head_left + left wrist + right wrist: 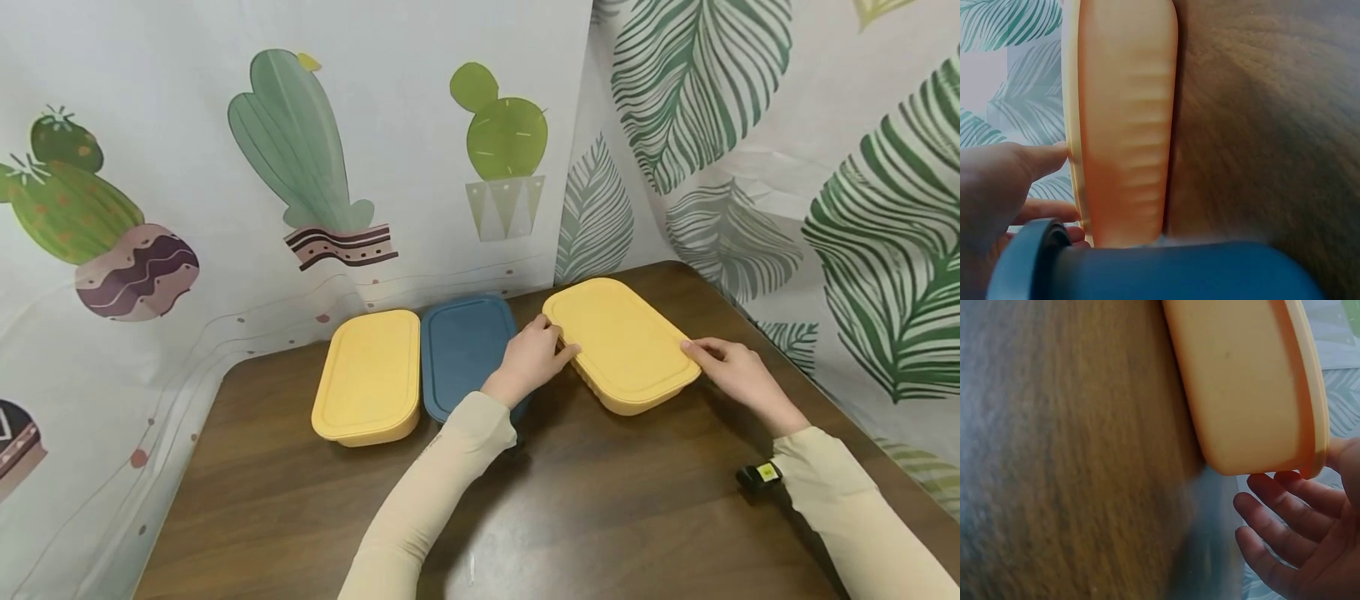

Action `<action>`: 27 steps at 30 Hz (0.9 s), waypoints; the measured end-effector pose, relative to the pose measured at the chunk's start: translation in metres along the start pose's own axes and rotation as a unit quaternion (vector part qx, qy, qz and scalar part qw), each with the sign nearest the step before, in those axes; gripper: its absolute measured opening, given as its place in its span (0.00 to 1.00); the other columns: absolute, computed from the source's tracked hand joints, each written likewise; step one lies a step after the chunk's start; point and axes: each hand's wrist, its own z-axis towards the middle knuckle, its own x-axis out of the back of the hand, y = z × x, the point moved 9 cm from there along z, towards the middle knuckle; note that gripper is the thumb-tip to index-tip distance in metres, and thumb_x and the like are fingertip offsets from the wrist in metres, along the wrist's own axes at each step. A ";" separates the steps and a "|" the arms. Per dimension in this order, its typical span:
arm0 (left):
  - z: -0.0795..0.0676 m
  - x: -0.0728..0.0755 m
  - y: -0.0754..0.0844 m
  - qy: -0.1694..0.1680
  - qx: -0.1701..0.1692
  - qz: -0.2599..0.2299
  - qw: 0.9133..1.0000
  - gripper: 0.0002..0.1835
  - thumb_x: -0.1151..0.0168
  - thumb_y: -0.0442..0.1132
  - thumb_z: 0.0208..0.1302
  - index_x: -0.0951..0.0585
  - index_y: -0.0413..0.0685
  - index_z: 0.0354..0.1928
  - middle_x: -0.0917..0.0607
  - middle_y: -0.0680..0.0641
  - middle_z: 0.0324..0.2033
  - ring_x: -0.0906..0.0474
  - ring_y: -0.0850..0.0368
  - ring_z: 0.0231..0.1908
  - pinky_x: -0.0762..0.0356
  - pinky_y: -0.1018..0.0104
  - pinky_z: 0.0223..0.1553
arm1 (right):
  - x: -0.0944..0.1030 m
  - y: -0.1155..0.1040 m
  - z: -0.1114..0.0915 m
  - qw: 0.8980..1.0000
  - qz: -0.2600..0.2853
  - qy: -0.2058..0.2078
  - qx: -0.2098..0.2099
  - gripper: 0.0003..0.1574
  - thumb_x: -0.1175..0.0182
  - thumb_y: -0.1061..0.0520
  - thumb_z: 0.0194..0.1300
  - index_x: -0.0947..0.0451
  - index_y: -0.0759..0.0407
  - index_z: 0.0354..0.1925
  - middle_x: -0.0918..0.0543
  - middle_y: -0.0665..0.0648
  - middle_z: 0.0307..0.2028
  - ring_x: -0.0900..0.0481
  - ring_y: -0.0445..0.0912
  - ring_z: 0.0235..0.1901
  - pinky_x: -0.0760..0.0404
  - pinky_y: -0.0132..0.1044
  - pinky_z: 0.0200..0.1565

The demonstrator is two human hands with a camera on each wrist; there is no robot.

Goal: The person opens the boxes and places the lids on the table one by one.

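At the right of the table, a yellow lidded food container (618, 342) stands turned at an angle. My left hand (531, 354) is at its left long edge, thumb and fingers on the lid's rim. On the opposite side, my right hand (735, 375) pinches the near right corner, with the thumb on the lid's edge. In the right wrist view, the index finger lies under the rim of the yellow container (1247, 387), while the other fingers spread loosely below. The left wrist view shows the ribbed side wall of that container (1129, 125).
A blue lidded container (465, 350), partly hidden by my left forearm, lies left of the held one. Beside it sits another yellow lidded container (369, 375). The brown wooden table (600, 508) meets a printed cloth (420, 167) behind and at both sides.
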 end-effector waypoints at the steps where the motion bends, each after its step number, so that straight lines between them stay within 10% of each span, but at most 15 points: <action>1: 0.000 0.000 0.001 -0.001 -0.002 0.002 1.000 0.28 0.46 0.62 0.73 0.16 0.45 0.53 0.21 0.45 0.48 0.23 0.56 0.33 0.23 0.66 0.27 | 0.000 0.002 0.000 1.000 0.000 0.003 -0.001 0.47 0.56 0.32 0.77 0.29 0.73 0.65 0.24 0.78 0.58 0.26 0.73 0.57 0.27 0.65 0.52; 16: 0.020 -0.002 -0.030 -0.039 0.060 -0.090 0.993 0.34 0.47 0.56 0.76 0.34 0.40 0.73 0.28 0.38 0.66 0.26 0.45 0.62 0.23 0.52 0.57 | -0.004 0.006 -0.014 1.000 -0.009 0.005 -0.016 0.48 0.58 0.33 0.78 0.34 0.75 0.67 0.14 0.69 0.44 0.18 0.65 0.48 0.24 0.61 0.49; 27: 0.027 -0.008 -0.028 -0.064 0.055 -0.086 0.993 0.29 0.49 0.54 0.78 0.28 0.39 0.69 0.27 0.38 0.65 0.23 0.45 0.58 0.22 0.52 0.55 | -0.007 0.005 -0.018 1.000 0.004 -0.006 -0.016 0.45 0.57 0.32 0.78 0.29 0.72 0.63 0.12 0.64 0.39 0.16 0.60 0.44 0.24 0.60 0.49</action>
